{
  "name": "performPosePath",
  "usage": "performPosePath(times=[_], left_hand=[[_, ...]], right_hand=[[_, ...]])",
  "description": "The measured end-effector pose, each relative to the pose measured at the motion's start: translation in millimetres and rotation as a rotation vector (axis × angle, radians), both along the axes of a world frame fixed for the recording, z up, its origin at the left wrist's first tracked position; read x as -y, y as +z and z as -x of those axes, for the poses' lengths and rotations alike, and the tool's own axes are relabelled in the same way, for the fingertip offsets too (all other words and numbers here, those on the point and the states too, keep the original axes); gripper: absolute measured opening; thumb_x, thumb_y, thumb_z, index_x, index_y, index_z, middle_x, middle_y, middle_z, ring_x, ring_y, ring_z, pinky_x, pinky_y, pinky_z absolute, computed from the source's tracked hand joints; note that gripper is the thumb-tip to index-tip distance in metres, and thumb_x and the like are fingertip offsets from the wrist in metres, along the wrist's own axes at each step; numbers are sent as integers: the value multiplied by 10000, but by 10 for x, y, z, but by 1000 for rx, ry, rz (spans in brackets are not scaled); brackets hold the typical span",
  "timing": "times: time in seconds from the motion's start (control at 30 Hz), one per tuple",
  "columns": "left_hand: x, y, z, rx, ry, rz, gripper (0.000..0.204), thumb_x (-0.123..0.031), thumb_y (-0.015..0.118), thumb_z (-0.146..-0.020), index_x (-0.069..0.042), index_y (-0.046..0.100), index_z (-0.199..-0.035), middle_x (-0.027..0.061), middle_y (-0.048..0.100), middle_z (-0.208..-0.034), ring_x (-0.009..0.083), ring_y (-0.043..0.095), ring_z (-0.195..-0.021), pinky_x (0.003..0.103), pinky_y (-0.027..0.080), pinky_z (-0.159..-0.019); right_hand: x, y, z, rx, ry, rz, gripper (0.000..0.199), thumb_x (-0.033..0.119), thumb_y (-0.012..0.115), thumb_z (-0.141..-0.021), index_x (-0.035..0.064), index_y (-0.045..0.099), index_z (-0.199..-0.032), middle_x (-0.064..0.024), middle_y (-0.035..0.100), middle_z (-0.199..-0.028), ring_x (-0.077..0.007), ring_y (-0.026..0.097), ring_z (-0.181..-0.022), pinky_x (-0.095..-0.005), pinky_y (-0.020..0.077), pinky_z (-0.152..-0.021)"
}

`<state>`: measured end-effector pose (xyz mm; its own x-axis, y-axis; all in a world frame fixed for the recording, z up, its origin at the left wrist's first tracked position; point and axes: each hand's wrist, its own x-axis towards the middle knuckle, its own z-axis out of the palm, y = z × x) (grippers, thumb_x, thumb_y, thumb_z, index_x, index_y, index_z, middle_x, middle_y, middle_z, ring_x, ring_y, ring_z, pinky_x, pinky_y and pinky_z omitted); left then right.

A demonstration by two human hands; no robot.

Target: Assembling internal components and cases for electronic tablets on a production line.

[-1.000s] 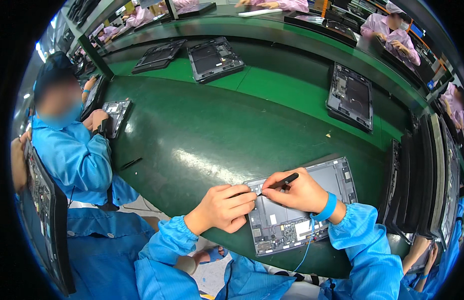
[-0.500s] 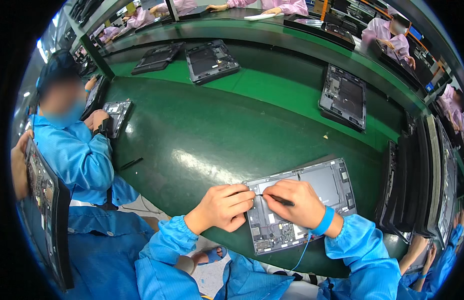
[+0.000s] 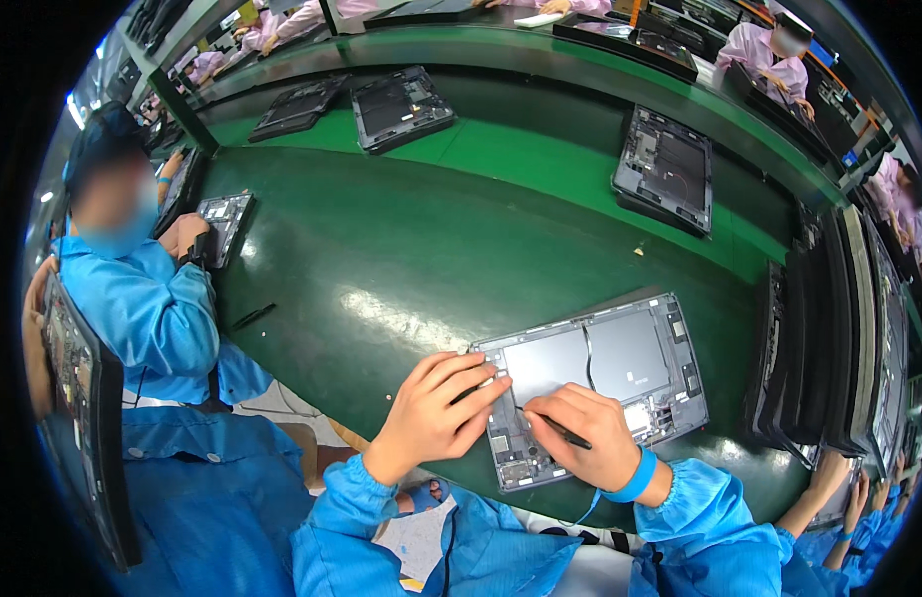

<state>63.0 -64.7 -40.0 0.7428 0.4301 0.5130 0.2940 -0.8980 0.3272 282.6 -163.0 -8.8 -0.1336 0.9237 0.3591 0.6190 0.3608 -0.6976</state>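
Note:
An opened dark grey tablet-like device [image 3: 690, 343] lies tilted on the green table in front of me, showing silver battery panels, a circuit board and a black cable. My right hand [image 3: 580, 428] pinches a slim black tweezer-like tool [image 3: 572, 436], its tip low over the left part of the device. Over the device's left edge reaches my left hand [image 3: 436, 410], its fingers stretched out and slightly apart, fingertips near the tool's tip. Whether they press on a small part is hidden.
Another black tool [image 3: 254, 316] lies left on the green table [image 3: 381, 249]. Similar devices rest along the far strip, including one device [image 3: 670, 169] at right. Upright black trays [image 3: 824, 338] stand close on the right. A co-worker in blue [image 3: 143, 298] sits at left.
My right hand has moved down the device, uncovering the black cable. My left fingers have straightened over the left edge. The whole view has shifted slightly.

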Motion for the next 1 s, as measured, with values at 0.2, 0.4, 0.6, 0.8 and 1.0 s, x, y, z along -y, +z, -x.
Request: performPosePath(times=[0.2, 0.4, 0.6, 0.8, 1.0], left_hand=[[162, 102, 64, -133, 8, 3, 457, -328, 742, -798, -205, 736, -1239, 79, 646, -1299, 326, 606, -1218, 490, 499, -1021], [174, 80, 66, -136, -25, -40, 434, -353, 721, -816, -226, 738, -1231, 56, 654, -1267, 326, 610, -1196, 490, 527, -975], [209, 102, 64, -162, -71, -67, 417, -342, 708, -834, -226, 731, -1234, 45, 641, -1258, 319, 601, -1191, 470, 536, -940], [222, 36, 58, -115, -55, 18, 393, -295, 699, -811, -232, 761, -1193, 43, 651, -1223, 319, 595, -1160, 465, 544, -920], [192, -9, 44, -23, -61, 113, 391, -262, 718, -784, -237, 777, -1170, 38, 653, -1215, 326, 583, -1149, 457, 538, -925]], right_hand=[[49, -63, -15, -84, 7, -1, 124, 18, 764, -836, 29, 704, -944, -85, 681, -828, -270, 662, -737, -376, 538, -621], [75, -72, -14, -223, -57, 43, 82, 0, 746, -836, -8, 722, -914, -110, 681, -779, -254, 642, -675, -341, 510, -610], [81, -92, -19, -177, 29, 2, 101, 2, 762, -816, 26, 711, -900, -77, 681, -781, -244, 665, -702, -350, 530, -597], [91, -69, -6, -51, 65, -75, 128, 13, 776, -780, 39, 700, -879, -67, 677, -773, -245, 663, -705, -358, 530, -600], [106, -77, -24, -100, 68, -69, 141, 22, 784, -770, 43, 706, -885, -66, 677, -769, -253, 664, -705, -363, 533, -607]])
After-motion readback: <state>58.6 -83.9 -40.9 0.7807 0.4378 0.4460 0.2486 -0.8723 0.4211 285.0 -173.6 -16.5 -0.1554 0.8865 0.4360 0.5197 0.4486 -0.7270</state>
